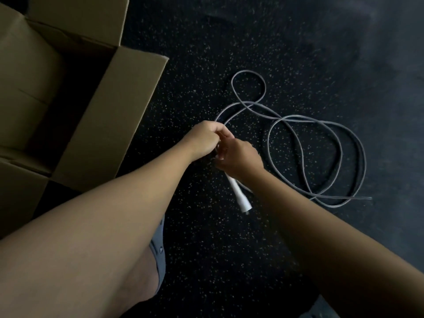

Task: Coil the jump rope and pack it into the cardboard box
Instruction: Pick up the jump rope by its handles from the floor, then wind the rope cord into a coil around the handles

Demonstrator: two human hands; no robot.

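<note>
Just right of the open cardboard box [68, 92], both hands meet: left hand [204, 138] pinching the grey jump rope [319, 157], right hand [241, 159] closed around its white handle [238, 193], loops sprawled on the floor beyond.

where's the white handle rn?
In the head view, the white handle sits just below centre, sticking out beneath the right hand over the speckled floor, right of the cardboard box.

The box [119, 106] is showing matt brown cardboard, the rope [298, 125] is looking smooth grey, its handle [238, 193] glossy white plastic, the floor [229, 249] speckled rubber.
</note>
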